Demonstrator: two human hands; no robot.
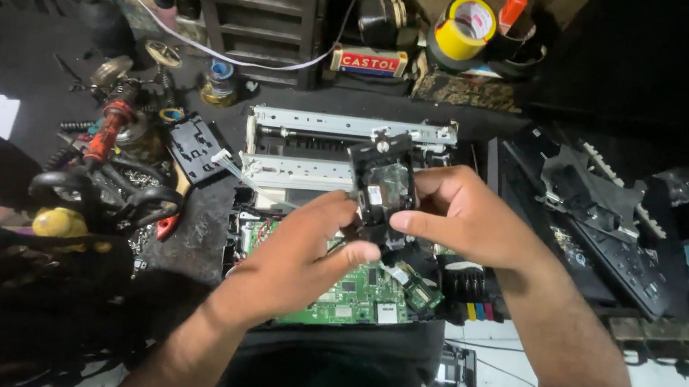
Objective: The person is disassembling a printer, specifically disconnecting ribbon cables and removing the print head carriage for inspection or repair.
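**benchrat:** Black plastic block, the printer carriage, is sitting up between both hands, right above the opened printer. Left hand is pinching its lower left edge, grip narrow and closed on it. Right hand is clamping the right side, thumb pressing low on the front.

**inkfix:** What's lying underneath?

**benchrat:** Green circuit board is showing inside the open body, with the metal rail frame lying behind the carriage. Ink tanks with coloured ends are sitting just right of the board. Black cover panel is leaning off to the right. Yellow tape roll is standing at the back of the bench, well apart from the hands.
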